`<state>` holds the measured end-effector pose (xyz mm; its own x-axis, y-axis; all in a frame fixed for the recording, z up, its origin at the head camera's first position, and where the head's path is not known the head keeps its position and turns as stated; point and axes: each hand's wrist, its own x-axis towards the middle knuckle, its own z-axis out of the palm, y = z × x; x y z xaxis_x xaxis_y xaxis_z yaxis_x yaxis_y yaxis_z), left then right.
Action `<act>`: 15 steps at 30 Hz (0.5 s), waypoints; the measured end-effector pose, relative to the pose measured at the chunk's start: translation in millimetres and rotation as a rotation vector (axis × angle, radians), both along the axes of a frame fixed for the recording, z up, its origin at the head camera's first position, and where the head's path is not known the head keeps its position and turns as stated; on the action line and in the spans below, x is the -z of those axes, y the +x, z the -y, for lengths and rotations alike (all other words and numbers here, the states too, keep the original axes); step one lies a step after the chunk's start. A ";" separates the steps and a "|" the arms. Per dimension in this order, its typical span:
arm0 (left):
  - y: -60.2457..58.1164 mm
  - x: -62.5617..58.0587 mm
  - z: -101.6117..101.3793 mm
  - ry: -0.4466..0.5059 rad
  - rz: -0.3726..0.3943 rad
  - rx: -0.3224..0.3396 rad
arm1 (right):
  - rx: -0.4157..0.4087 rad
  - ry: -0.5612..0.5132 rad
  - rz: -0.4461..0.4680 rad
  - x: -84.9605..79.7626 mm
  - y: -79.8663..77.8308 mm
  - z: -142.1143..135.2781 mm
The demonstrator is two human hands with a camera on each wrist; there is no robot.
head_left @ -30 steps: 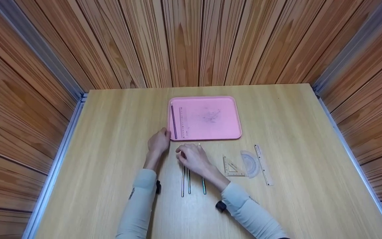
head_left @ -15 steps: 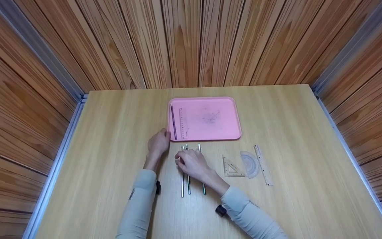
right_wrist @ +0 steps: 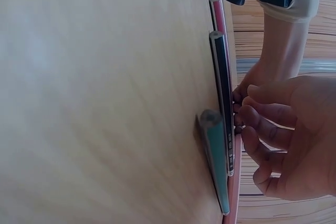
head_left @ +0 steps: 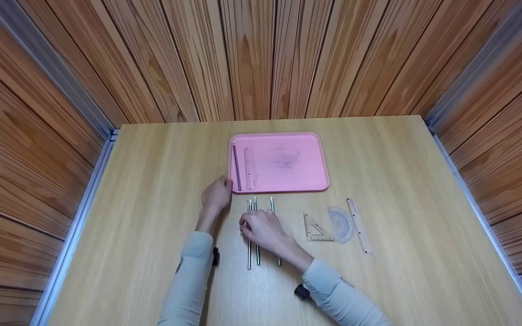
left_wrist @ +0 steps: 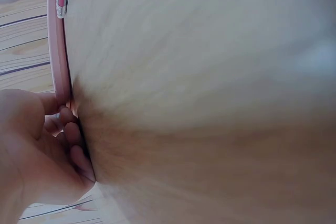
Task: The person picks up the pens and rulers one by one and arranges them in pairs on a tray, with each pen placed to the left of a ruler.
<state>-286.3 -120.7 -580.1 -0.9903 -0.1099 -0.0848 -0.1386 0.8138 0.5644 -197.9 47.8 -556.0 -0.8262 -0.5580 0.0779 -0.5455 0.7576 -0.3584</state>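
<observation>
At the near left corner of the pink tray (head_left: 308, 172), my left hand (head_left: 217, 194) pinches the rim. The left wrist view has its thumb and curled fingers at the tray's edge. My right hand (head_left: 264, 228) hovers over three pencils lying lengthwise on the table, its fingers loosely bent with nothing between them. In the right wrist view these are a red pencil (right_wrist: 218, 14), a black pencil (right_wrist: 222, 77) and a teal pencil (right_wrist: 216, 156). The hand covers their middles in the head view. A dark pencil (head_left: 237, 168) and a clear ruler (head_left: 250, 170) lie along the tray's left side.
To the right of the pencils lie a set square (head_left: 315, 233), a clear protractor (head_left: 341, 225) and another ruler (head_left: 360, 226) on the wooden table (head_left: 161, 158). Wood-patterned walls (head_left: 252, 59) stand behind and at both sides.
My right hand has drawn back slightly toward the near edge, uncovering the pencils' far ends. My left hand stays at the tray corner.
</observation>
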 end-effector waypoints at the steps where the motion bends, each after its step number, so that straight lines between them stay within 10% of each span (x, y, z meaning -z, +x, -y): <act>1: 0.0 0.0 0.0 0.003 0.000 0.000 | -0.002 0.009 0.005 -0.2 0.5 0.1; 15: -1.9 2.4 0.2 0.008 0.022 -0.001 | -0.038 0.059 0.002 2.1 5.2 3.2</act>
<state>-288.1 -120.9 -582.5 -0.9880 -0.1106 -0.1075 -0.1523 0.8090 0.5677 -192.7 44.6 -558.1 -0.8046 -0.5923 0.0425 -0.5734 0.7563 -0.3149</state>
